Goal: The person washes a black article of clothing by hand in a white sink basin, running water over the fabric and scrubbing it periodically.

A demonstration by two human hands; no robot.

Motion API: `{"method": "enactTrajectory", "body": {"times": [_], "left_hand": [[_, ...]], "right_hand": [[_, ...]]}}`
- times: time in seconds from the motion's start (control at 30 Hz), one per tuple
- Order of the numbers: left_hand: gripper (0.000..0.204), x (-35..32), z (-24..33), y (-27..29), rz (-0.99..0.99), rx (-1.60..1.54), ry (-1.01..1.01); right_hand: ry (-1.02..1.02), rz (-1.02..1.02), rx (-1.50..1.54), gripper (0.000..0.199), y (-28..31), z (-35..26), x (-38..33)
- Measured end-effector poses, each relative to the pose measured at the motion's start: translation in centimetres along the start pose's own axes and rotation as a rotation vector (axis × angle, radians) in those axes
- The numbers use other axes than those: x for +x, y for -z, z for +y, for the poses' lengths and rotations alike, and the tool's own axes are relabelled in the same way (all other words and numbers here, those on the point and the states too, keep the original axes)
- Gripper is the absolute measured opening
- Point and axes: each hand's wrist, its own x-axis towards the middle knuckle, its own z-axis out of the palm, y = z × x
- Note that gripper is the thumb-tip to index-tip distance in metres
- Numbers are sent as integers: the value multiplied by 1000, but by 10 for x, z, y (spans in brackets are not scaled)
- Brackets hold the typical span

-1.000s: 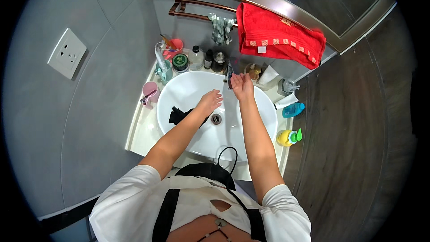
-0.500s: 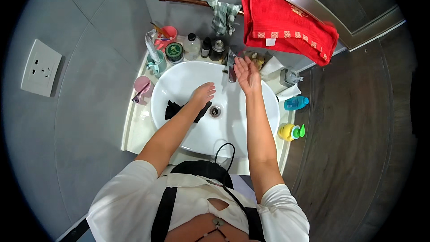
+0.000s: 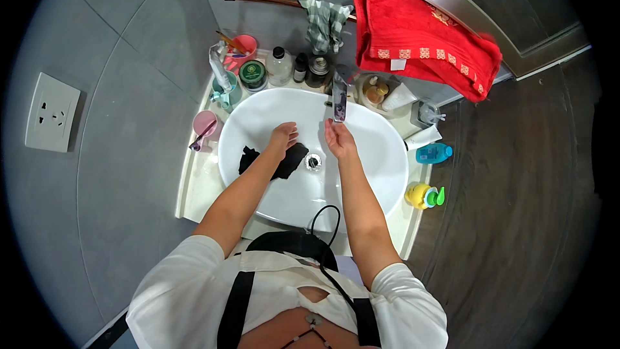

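Note:
Over the white washbasin [image 3: 284,203], both of my hands are empty with fingers stretched out. My right hand [image 3: 339,139] is palm up, its fingertips just below the spout of the metal faucet [image 3: 340,97]. To its left, my left hand [image 3: 284,137] hovers above a crumpled black cloth [image 3: 292,159] lying in the basin; my left wrist hides part of the cloth. Bright, rippled water shows around the drain [image 3: 313,162], right of the cloth.
Along the back rim stand a pink cup [image 3: 243,48], a green-lidded jar [image 3: 252,74] and several bottles. A pink mug [image 3: 205,124] is at the left. A blue bottle [image 3: 433,153] and a yellow pump bottle [image 3: 422,196] line the right edge. A red towel [image 3: 420,39] hangs above.
My right hand has come from beside the faucet handle down and left to beneath the spout. My left hand has drawn slightly left. Water now shows at the drain.

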Motion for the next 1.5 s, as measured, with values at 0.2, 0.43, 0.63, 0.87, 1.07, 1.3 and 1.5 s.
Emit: {"method": "enactTrajectory", "body": {"times": [0.2, 0.43, 0.63, 0.87, 1.07, 1.3, 1.5], "left_hand": [[24, -4, 9, 1, 69, 35, 21], [22, 7, 12, -8, 66, 29, 24], [21, 12, 16, -17, 60, 49, 39], [21, 19, 14, -19, 44, 85, 56], [22, 20, 10, -23, -27, 94, 48], [25, 33, 8, -60, -136, 170, 181], [21, 64, -25, -95, -488, 105, 164]], "right_hand": [[-69, 70, -115, 13, -1, -1, 21], [31, 225, -204, 6, -21, 0, 9], [17, 31, -301, 13, -29, 0, 13], [199, 40, -468, 12, -1, 4, 27], [141, 163, -441, 19, -27, 2, 15], [182, 216, -216, 21, 5, -30, -7], [170, 343, -285, 22, 55, -48, -42]]}}
